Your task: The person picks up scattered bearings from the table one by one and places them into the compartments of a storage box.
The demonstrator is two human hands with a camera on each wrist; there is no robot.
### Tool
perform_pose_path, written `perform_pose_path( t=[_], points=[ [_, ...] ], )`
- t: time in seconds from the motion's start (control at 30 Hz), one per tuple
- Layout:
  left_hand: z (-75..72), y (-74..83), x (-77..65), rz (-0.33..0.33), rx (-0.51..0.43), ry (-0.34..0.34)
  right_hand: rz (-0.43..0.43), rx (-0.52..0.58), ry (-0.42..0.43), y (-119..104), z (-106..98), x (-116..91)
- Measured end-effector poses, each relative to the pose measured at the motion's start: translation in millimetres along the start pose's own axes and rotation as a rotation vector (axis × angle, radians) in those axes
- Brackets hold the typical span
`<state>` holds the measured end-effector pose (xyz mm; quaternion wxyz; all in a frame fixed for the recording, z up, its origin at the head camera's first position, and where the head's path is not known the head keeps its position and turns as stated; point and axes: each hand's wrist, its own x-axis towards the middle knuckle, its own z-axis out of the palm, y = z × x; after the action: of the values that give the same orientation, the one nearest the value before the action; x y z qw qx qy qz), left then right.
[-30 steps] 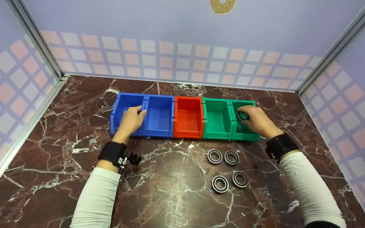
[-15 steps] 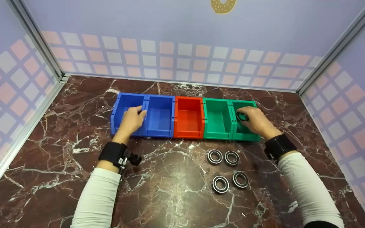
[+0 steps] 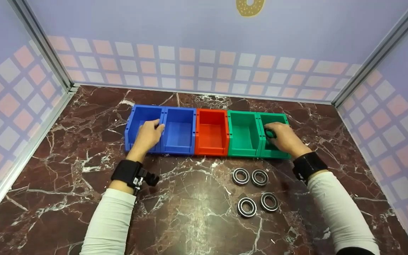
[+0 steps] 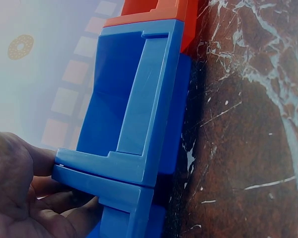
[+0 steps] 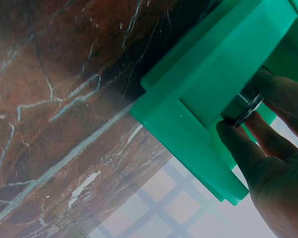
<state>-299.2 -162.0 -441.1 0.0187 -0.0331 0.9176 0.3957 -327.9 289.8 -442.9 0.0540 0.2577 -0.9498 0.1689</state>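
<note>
In the head view, my right hand (image 3: 286,139) pinches a bearing (image 3: 270,133) between thumb and fingers, inside the rightmost green bin (image 3: 277,154). The right wrist view shows that bearing (image 5: 248,106) standing on edge near the bin's low front. My left hand (image 3: 148,134) is over the leftmost blue bin (image 3: 130,120). Its thumb and fingers grip the side walls where that bin meets the second blue bin (image 3: 178,148); in the left wrist view some fingertips are hidden behind the wall.
A red bin (image 3: 211,150) and another green bin (image 3: 243,151) complete the row. Several bearings lie on the marbled tabletop (image 3: 190,198) in front, among them a near-left bearing (image 3: 240,207). A patterned panel (image 3: 204,42) rises behind, with side panels left and right.
My right hand, still pinching the bearing, has shifted slightly left and down inside the green bin. My left hand keeps its place at the blue bins.
</note>
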Motion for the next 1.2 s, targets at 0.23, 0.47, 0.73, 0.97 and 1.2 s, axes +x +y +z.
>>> perform_pose_path(
  t=[0.23, 0.47, 0.73, 0.97, 1.2],
  points=[
    [-0.3, 0.0, 0.5, -0.013, -0.01, -0.012, -0.033, 0.001, 0.021, 2.3, 5.2, 1.5],
    [0.4, -0.2, -0.1, -0.018, -0.013, -0.015, -0.032, 0.011, 0.017, 2.0, 9.2, 1.5],
    [0.2, -0.5, -0.2, -0.009, -0.01, -0.004, 0.002, -0.011, -0.005, 1.4, 11.3, 3.1],
    [0.9, -1.3, -0.1, 0.02, -0.023, -0.001, 0.041, -0.041, -0.031, -0.1, 14.6, 2.9],
    [0.9, -1.5, 0.6, 0.008, -0.012, -0.002, 0.034, -0.034, -0.027, 0.8, 17.3, 2.5]
  ],
)
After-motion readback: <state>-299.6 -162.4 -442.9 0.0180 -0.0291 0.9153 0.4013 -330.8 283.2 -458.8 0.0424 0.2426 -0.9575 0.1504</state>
